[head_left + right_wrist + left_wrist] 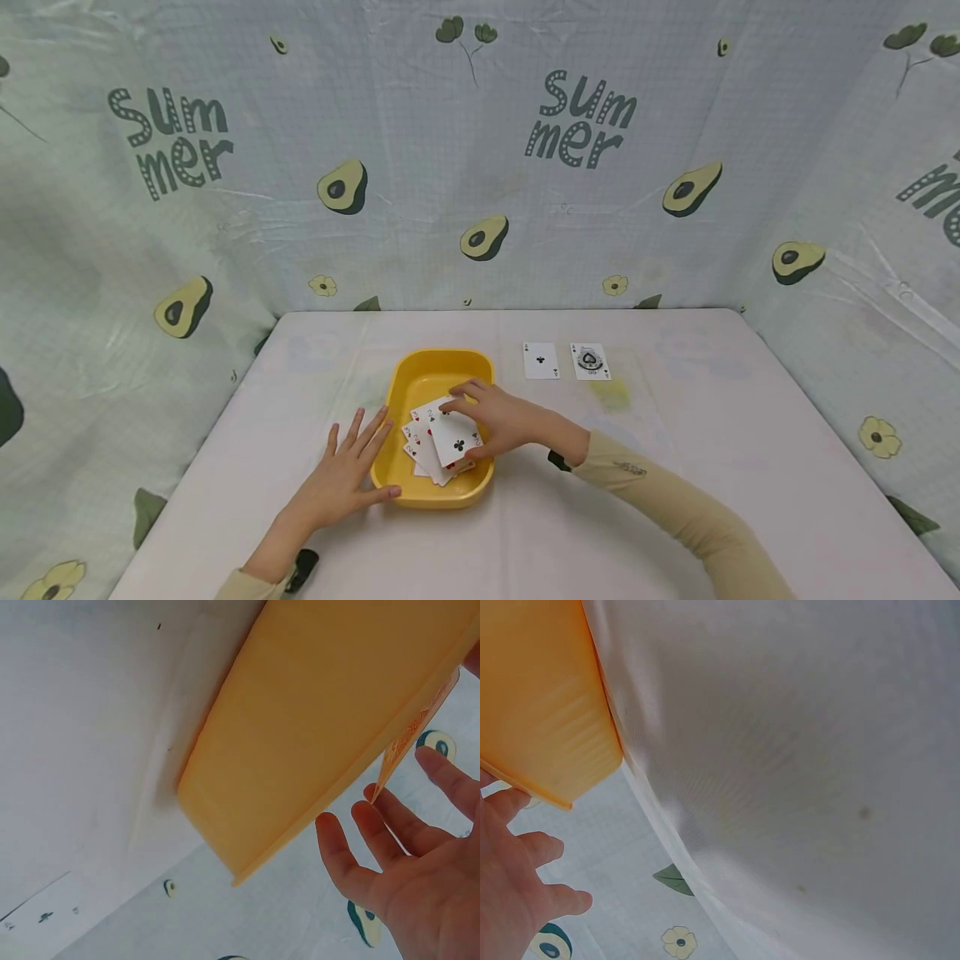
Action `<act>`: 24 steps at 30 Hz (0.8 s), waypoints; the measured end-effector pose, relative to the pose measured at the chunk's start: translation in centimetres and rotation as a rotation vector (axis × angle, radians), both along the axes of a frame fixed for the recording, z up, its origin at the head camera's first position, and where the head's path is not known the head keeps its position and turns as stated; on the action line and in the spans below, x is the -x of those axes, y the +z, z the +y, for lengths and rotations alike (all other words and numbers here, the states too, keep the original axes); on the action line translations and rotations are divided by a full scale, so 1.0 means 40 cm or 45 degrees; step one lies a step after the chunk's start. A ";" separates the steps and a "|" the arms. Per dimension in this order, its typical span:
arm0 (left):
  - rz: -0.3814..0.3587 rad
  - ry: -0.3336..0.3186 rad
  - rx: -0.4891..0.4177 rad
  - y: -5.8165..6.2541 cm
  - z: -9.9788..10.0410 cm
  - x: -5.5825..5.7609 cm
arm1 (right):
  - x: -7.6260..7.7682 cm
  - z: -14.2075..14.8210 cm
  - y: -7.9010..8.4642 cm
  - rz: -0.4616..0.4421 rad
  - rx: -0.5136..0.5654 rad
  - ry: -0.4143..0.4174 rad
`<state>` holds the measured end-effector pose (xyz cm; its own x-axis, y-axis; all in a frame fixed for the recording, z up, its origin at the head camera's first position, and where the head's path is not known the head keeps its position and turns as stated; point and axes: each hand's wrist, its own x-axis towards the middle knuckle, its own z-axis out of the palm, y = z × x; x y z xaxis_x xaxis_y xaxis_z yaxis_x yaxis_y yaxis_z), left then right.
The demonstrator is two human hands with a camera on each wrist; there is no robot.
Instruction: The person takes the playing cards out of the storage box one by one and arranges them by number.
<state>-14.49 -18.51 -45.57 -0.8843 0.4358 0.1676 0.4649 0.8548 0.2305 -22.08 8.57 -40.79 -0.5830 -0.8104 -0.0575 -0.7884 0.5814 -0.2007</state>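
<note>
A yellow plastic tray stands on the table and holds several loosely piled playing cards. My right hand reaches over the tray's right rim and pinches a two of clubs by its edges, above the pile. In the right wrist view, that card stands tilted at the fingers, beside the tray wall. My left hand rests with spread, straight fingers against the tray's left rim, its thumb at the near left corner. Part of the pile is hidden under the held card.
An ace of clubs and an ace of spades lie face up, side by side, behind and right of the tray. A white cloth covers the table. Printed curtains hang around its back and sides.
</note>
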 end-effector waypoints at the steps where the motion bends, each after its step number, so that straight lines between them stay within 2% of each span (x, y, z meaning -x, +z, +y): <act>1: -0.004 0.000 -0.001 0.001 0.000 0.000 | -0.001 0.004 0.004 -0.008 0.001 -0.010; 8: -0.037 0.010 0.003 0.003 0.000 0.002 | 0.000 0.041 0.016 -0.026 0.071 -0.058; 15: -0.038 0.009 0.017 0.005 0.002 0.005 | 0.005 0.089 0.015 0.058 0.117 -0.093; 24: -0.038 0.014 0.025 0.002 0.004 0.006 | 0.004 0.149 0.011 0.086 0.186 -0.158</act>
